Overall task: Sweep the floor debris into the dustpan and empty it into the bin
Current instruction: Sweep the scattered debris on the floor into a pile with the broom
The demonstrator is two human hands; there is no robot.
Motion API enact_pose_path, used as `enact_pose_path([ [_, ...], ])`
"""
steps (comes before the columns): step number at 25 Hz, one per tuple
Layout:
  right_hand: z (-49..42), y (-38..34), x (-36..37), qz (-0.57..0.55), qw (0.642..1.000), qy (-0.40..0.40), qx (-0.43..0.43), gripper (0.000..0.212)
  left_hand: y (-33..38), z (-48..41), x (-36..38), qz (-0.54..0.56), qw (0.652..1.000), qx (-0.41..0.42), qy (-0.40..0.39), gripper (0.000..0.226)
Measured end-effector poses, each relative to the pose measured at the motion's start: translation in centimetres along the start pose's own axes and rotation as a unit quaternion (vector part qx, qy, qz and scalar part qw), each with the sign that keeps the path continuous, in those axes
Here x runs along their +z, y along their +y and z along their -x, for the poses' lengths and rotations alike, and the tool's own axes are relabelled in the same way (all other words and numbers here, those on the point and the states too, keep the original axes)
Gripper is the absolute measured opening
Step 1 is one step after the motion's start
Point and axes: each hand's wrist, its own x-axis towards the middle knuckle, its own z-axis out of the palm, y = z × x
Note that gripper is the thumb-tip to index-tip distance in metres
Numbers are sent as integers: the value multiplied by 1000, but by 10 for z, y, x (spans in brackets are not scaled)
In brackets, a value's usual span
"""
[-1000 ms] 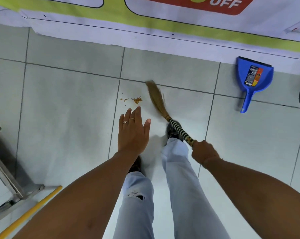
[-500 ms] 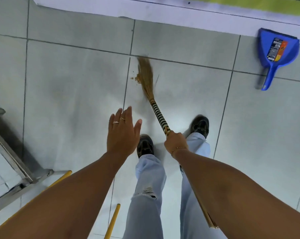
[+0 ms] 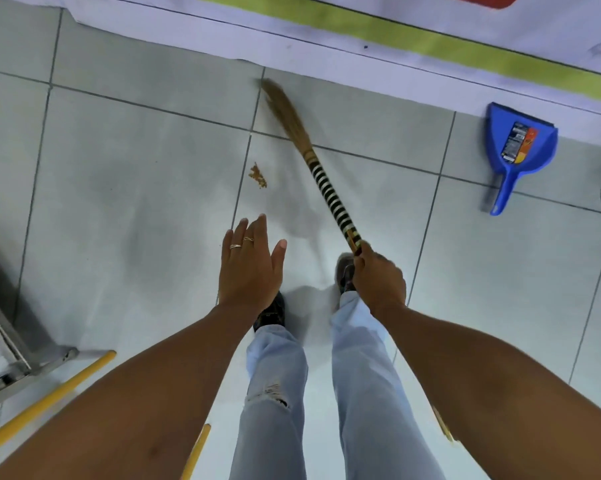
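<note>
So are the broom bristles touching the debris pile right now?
Apart. The head view shows bare tile between the broom bristles and the debris pile, which lies nearer the person.

Floor [image 3: 136, 202]: pale glazed tile, smooth, with a soft sheen; dark grout lines. Broom [image 3: 326, 188]: dry straw-like bristles, handle wound in glossy black-and-white banding. Dustpan [image 3: 520, 147]: smooth blue plastic bearing a printed paper label. Debris [image 3: 257, 175]: coarse brown crumbs. Trousers [image 3: 275, 393]: pale denim cloth, frayed at one knee. Frame [image 3: 12, 358] at left: dull grey metal.
</note>
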Motion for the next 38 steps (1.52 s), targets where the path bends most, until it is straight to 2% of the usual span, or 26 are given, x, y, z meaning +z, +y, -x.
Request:
enact_pose_path([
  [5, -73, -15, -35, 42, 998, -31, 34, 38, 32, -19, 9, 22, 1000, -13, -13, 57],
  [8, -99, -22, -42, 87, 994, -64, 4, 36, 46, -31, 13, 22, 999, -30, -1, 59],
  [16, -116, 9, -47, 192, 975, -81, -77, 38, 71, -47, 36, 38, 997, -68, 9, 66],
  [20, -97, 36, -45, 190, 971, -84, -120, 46, 75, -36, 41, 40, 996, -74, 3, 74],
  [23, -85, 51, -41, 135, 981, -23, -137, 49, 70, -34, 41, 38, 996, -78, 3, 74],
  [25, -91, 44, -45, 109, 985, 26, -134, 47, 66, -35, 39, 40, 996, -78, 1, 74],
  [29, -142, -14, -71, 100, 988, 63, -97, 47, 58, -43, 30, 29, 997, -69, 11, 76],
  [33, -180, -71, -95, 43, 999, 27, 0, 37, 43, -55, 23, 27, 996, -77, 20, 74],
  [38, -174, -82, -85, 84, 996, -14, -7, 34, 30, -55, 21, 26, 996, -81, 15, 76],
])
